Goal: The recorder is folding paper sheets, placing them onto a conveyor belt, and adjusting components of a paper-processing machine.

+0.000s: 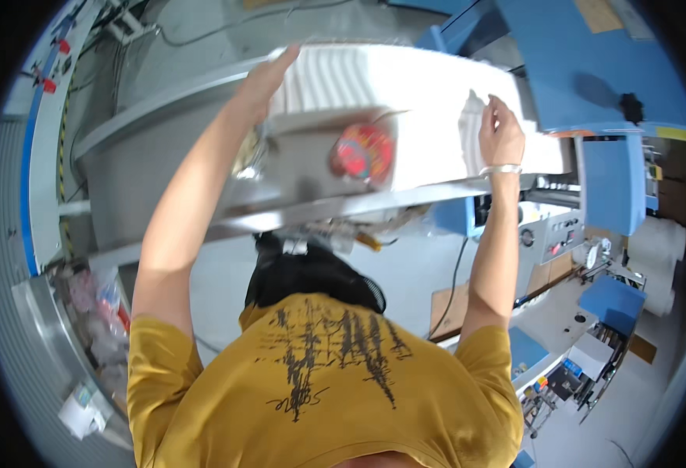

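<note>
A broad white sheet (428, 86), strongly lit and striped with shadow at its left part, lies across a metal worktable. My left hand (266, 84) is at its left edge, fingers stretched out along the border. Over the right part of the sheet is my right hand (503, 134), with a bracelet at the wrist. Its fingers are loosely bent and apart, and a grey shadow falls beside them. Whether the fingertips touch the sheet is unclear. Between my arms, a round red object with yellow markings (365, 152) rests on the table, its kind blurred.
The metal table (155, 148) has a raised front rim. Clear crumpled plastic (249, 156) lies near my left forearm. Blue machine housings (592, 70) stand at the right, above a control panel (557, 238). A bin of plastic scraps (97, 312) is at lower left.
</note>
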`<move>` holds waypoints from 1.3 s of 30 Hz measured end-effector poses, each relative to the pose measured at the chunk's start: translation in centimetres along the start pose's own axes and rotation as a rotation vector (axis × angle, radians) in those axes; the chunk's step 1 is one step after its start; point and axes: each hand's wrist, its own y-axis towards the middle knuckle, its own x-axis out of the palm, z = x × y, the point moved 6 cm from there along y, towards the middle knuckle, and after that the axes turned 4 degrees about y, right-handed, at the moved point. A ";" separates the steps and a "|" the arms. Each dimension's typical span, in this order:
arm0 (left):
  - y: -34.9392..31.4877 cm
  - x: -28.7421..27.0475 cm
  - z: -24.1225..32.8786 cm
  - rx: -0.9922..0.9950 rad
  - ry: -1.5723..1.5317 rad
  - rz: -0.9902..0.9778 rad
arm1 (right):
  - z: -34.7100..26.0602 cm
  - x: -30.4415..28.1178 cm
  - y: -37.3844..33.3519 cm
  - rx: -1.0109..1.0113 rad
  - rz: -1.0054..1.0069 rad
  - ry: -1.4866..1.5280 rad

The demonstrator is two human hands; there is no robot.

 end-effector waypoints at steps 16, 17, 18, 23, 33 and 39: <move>-5.6 1.8 1.9 -0.045 0.046 0.238 | 10.0 3.6 7.0 0.319 0.033 0.027; -5.5 2.1 1.7 -0.083 -0.087 0.032 | 10.3 3.6 7.2 0.377 0.015 0.034; -5.9 2.9 1.7 -0.122 -0.220 -0.172 | 10.4 3.7 7.3 0.376 0.021 0.039; -4.4 0.7 -0.9 -0.138 -0.066 0.099 | 10.9 3.9 7.3 0.490 0.036 0.144; -8.2 3.0 2.0 -0.164 -0.223 -0.014 | 11.5 4.0 7.4 0.365 0.098 0.024; -6.7 2.6 0.6 -0.120 -0.212 -0.072 | 10.4 4.4 7.5 0.267 -0.145 0.017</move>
